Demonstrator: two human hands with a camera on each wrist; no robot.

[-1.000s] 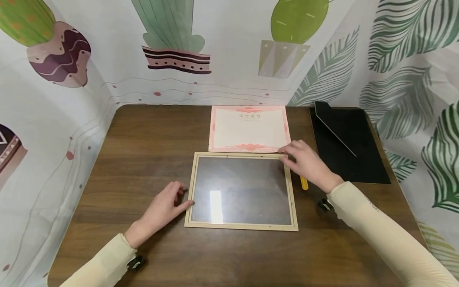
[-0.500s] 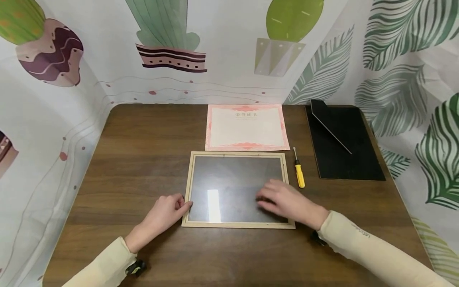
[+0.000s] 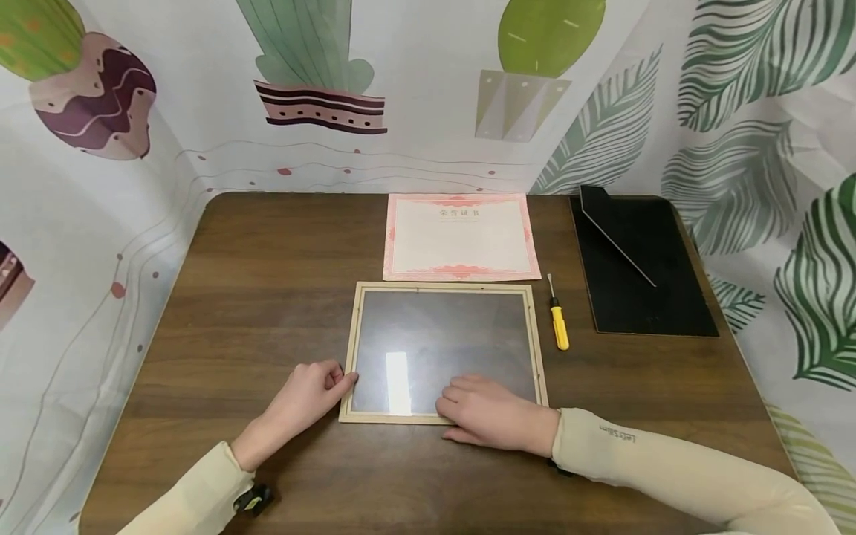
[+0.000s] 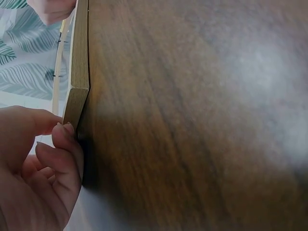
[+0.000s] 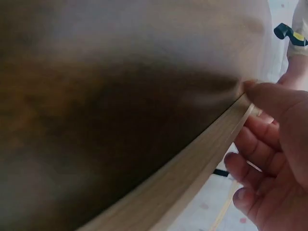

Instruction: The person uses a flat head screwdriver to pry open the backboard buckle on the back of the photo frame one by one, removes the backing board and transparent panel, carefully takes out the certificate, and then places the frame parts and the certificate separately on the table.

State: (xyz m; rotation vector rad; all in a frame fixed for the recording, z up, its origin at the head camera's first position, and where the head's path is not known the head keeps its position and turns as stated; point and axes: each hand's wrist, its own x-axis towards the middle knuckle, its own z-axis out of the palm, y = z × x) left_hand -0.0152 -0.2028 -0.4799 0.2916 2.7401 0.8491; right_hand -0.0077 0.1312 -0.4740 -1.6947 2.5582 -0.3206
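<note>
A light wooden picture frame (image 3: 441, 287) lies flat on the brown table, its clear pane (image 3: 444, 331) reflecting a bright patch. My left hand (image 3: 309, 394) pinches the frame's left side; in the left wrist view, thumb and forefinger meet at the wooden edge (image 4: 79, 57) near a corner. At the near rail, my right hand (image 3: 491, 412) reaches over the frame. In the right wrist view, its thumb (image 5: 274, 98) is against the outer face of the rail (image 5: 192, 175) and the other fingers curl on the opposite side. Part of the near rail is hidden beneath this hand.
Just beyond the frame lies a pink-bordered certificate (image 3: 461, 241). A screwdriver (image 3: 559, 323) with a yellow handle sits to the right. Farther right is a black backing board (image 3: 642, 305) with its stand flap raised. Patterned cloth (image 3: 435, 89) hangs behind the table.
My right hand has moved from the frame's far right corner across the pane to the near rail, uncovering the screwdriver. My left hand stays at the left side, its fingers now closer in.
</note>
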